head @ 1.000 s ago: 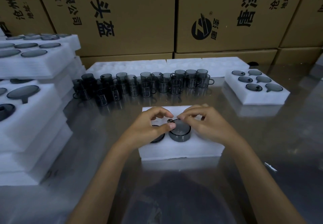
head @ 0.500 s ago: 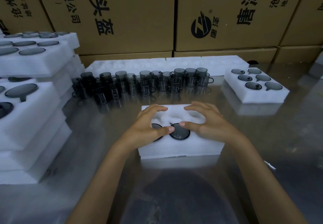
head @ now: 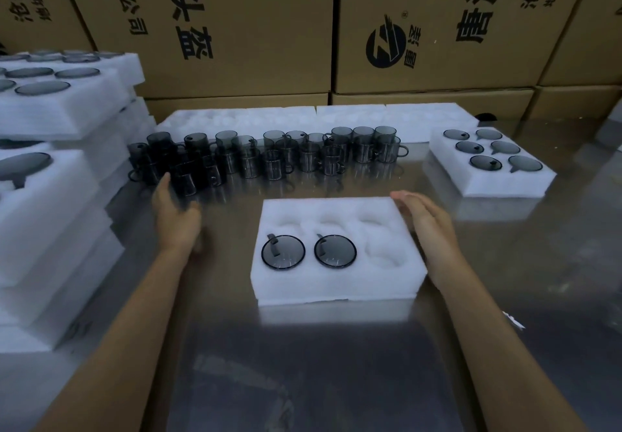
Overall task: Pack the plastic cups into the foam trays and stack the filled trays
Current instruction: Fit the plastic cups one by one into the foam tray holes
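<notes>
While the foam tray (head: 336,246) lies flat on the reflective surface (head: 336,364) straight ahead, two smoky plastic cups sit sunk in its near row: one cup (head: 283,251) in the near-left pocket and a second cup (head: 335,250) in the near-middle pocket, each with its handle pointing up and left. Its other four pockets hold nothing. Reaching out to the left, the left hand (head: 175,209) has its fingers straight and relaxed, the fingertips close to or touching the nearest of the loose cups (head: 269,155) standing in a crowded row across the surface; contact cannot be told. Beside the tray's right edge, the right hand (head: 427,219) is spread flat with straight fingers, gripping nothing. Farther right sits a filled tray (head: 488,182) with six cups. Stacked filled trays (head: 50,196) rise at the left, and cardboard boxes (head: 235,27) stand behind.
</notes>
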`<state>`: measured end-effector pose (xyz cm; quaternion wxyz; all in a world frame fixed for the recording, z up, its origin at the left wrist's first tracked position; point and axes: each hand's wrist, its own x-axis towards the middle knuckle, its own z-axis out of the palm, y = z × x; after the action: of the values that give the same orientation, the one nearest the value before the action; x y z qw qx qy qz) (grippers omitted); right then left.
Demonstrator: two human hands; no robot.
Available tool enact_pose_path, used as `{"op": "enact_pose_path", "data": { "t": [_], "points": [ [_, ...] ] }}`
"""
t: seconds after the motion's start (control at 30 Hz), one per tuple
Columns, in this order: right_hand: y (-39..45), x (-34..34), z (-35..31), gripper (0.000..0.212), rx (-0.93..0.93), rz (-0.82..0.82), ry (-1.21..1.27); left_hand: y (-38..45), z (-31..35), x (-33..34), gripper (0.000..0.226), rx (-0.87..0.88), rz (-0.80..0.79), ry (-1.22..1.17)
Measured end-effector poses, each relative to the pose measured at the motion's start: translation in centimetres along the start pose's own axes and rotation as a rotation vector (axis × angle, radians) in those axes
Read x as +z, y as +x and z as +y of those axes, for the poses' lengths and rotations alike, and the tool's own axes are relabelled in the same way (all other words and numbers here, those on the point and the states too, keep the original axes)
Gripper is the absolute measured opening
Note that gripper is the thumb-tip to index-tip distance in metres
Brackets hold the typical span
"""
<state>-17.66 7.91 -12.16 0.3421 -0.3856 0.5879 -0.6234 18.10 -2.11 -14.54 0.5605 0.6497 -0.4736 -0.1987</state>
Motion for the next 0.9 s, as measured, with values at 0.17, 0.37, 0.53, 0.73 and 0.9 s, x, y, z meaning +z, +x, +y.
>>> {"op": "enact_pose_path", "data": {
  "t": [0.17, 0.37, 0.53, 0.73, 0.9],
  "points": [
    [0.3, 0.0, 0.5, 0.016, 0.058, -0.007, 0.034, 2.3, 0.7, 1.4, 0.054, 0.040, 0.002, 0.203],
    [0.6, -0.1, 0.6, 0.019, 0.119, -0.030, 0.034, 2.5, 0.3, 1.3, 0.021, 0.082, 0.041, 0.213],
    [0.1, 0.1, 0.1, 0.017, 0.059, 0.035, 0.042, 1.6, 0.2, 0.9, 0.020, 0.053, 0.017, 0.150],
    [-1.0, 0.2, -2.3, 0.019, -0.349, 0.125, -0.130, -2.3, 4.4, 0.4, 0.052, 0.232, -0.058, -0.163],
    [-4.0, 3.1, -4.8, 0.026, -0.600, -0.028, -0.272, -7.6, 11.2, 1.8, 0.094, 0.375, -0.316, -0.314]
  ]
}}
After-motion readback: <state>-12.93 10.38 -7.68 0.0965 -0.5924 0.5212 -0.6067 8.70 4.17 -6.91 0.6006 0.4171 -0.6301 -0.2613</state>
